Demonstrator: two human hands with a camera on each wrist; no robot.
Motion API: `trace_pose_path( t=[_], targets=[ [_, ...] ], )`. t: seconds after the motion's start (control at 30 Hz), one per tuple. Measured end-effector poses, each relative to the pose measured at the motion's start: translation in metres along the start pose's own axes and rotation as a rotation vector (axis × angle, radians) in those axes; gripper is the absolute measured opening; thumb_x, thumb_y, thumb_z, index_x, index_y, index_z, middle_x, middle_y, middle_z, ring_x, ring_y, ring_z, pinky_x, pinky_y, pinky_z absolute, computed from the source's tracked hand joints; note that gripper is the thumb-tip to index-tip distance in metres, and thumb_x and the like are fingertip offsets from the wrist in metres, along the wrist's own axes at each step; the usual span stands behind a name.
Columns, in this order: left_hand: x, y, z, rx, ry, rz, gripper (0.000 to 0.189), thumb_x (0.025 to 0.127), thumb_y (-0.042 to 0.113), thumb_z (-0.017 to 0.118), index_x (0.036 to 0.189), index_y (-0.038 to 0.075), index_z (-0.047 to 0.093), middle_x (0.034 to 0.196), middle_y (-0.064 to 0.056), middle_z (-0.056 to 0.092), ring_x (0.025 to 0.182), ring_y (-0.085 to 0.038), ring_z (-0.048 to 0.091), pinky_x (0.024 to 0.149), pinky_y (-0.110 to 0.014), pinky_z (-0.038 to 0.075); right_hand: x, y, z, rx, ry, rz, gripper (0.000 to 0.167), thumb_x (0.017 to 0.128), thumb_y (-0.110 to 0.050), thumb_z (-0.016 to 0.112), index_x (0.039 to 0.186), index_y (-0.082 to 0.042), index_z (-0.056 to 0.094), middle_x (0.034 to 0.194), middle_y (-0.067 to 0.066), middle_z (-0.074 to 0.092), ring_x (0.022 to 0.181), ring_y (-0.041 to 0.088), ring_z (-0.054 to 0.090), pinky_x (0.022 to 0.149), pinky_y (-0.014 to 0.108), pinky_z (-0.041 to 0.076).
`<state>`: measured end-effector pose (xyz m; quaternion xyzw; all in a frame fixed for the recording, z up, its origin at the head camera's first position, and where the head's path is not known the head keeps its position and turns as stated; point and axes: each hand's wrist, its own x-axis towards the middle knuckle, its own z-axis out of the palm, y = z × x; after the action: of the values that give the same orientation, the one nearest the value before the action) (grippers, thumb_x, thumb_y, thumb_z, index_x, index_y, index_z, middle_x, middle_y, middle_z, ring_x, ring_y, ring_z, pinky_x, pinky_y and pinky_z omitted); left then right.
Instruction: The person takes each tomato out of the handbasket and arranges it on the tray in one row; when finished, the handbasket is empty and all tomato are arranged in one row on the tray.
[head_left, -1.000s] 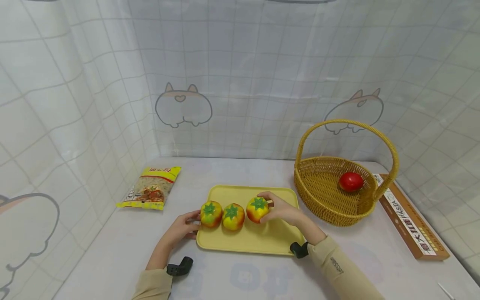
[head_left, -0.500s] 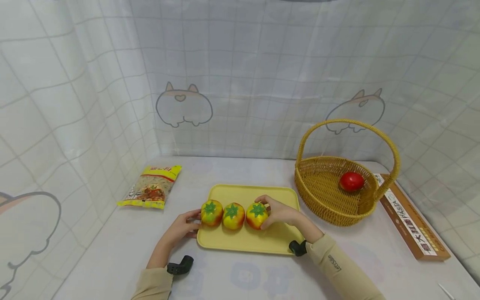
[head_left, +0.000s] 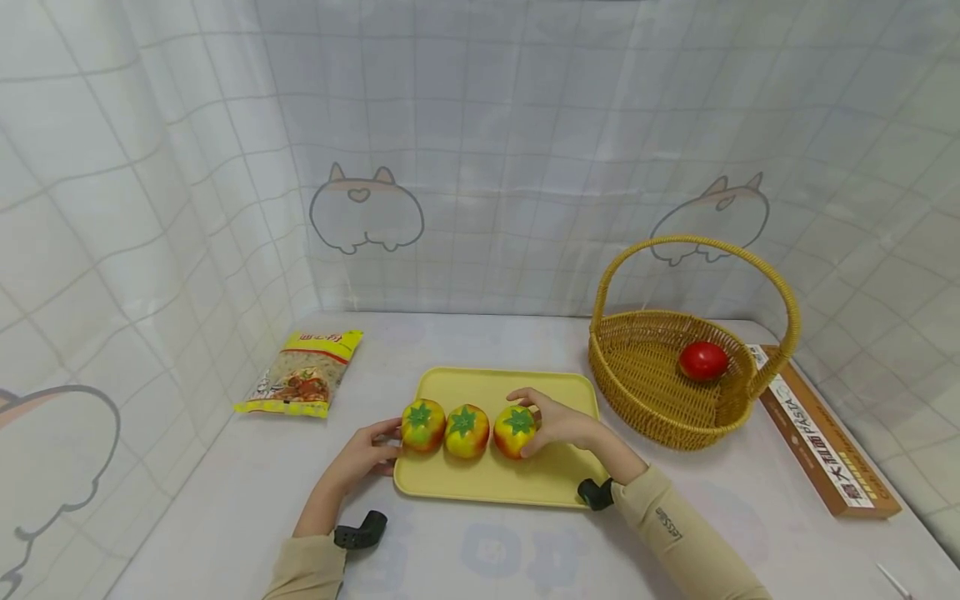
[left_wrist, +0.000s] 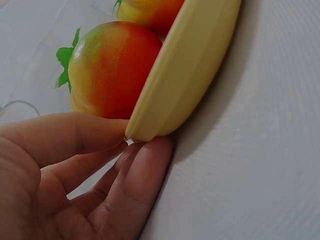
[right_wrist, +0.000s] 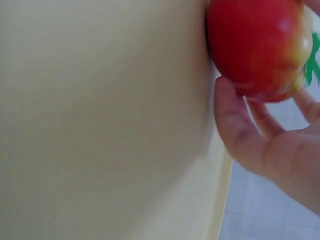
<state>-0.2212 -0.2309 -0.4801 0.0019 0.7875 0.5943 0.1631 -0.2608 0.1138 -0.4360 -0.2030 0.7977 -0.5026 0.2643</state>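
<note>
In the head view, three yellow-red toy tomatoes with green leaf tops sit in a row on a yellow tray point(head_left: 525, 483): the left tomato point(head_left: 423, 426), the middle tomato point(head_left: 467, 432) and the right tomato point(head_left: 514, 432). My right hand point(head_left: 558, 421) has its fingers curled round the right tomato, whose red underside shows close against the tray in the right wrist view. At the tray's left end, my left hand point(head_left: 363, 457) holds the rim, fingertips on the tray edge point(left_wrist: 190, 75) beside the left tomato point(left_wrist: 112, 70).
A wicker basket point(head_left: 637, 408) with a tall handle stands right of the tray, a red round fruit point(head_left: 703, 361) inside. Beyond it lies a long brown pasta box point(head_left: 825, 442). A yellow food packet point(head_left: 306, 375) lies at the back left. Curtains enclose the table.
The right hand has brought the right tomato slightly left and down, closer in line with the other two. The left hand stays at the tray's end.
</note>
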Motion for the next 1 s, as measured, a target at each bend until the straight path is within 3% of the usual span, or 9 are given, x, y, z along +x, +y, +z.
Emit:
trace_pose_path(
  t=[0.2, 0.43, 0.87, 1.0],
  targets=[
    [0.000, 0.000, 0.000, 0.000, 0.001, -0.002, 0.064, 0.082, 0.009, 0.064, 0.138, -0.005, 0.036, 0.125, -0.023, 0.047, 0.086, -0.018, 0.059, 0.068, -0.035, 0.056, -0.005, -0.004, -0.004, -0.010, 0.013, -0.019, 0.081, 0.066, -0.006, 0.080, 0.135, -0.010, 0.037, 0.137, 0.020, 0.032, 0.113, 0.033, 0.041, 0.090, 0.042, 0.044],
    [0.000, 0.001, 0.001, 0.002, 0.011, -0.005, 0.064, 0.082, 0.009, 0.064, 0.138, -0.005, 0.037, 0.125, -0.022, 0.047, 0.087, -0.019, 0.059, 0.069, -0.035, 0.056, -0.020, -0.017, -0.023, 0.054, 0.032, -0.091, 0.079, 0.070, -0.003, 0.074, 0.138, -0.006, 0.033, 0.141, 0.025, 0.024, 0.124, 0.044, 0.030, 0.096, 0.050, 0.039],
    [0.000, 0.003, 0.001, 0.003, 0.020, -0.014, 0.063, 0.081, 0.008, 0.064, 0.137, -0.004, 0.038, 0.123, -0.021, 0.048, 0.087, -0.019, 0.059, 0.069, -0.035, 0.056, -0.047, -0.029, -0.070, 0.052, 0.217, -0.105, 0.075, 0.075, -0.004, 0.074, 0.138, -0.006, 0.033, 0.141, 0.021, 0.026, 0.129, 0.040, 0.026, 0.103, 0.053, 0.031],
    [-0.001, 0.003, 0.001, 0.003, 0.019, -0.013, 0.063, 0.082, 0.008, 0.064, 0.137, -0.005, 0.038, 0.123, -0.021, 0.048, 0.086, -0.018, 0.059, 0.068, -0.035, 0.056, -0.054, -0.032, -0.081, 0.045, 0.273, -0.106, 0.073, 0.075, -0.002, 0.073, 0.137, -0.004, 0.033, 0.140, 0.020, 0.027, 0.128, 0.040, 0.027, 0.101, 0.053, 0.034]
  ],
)
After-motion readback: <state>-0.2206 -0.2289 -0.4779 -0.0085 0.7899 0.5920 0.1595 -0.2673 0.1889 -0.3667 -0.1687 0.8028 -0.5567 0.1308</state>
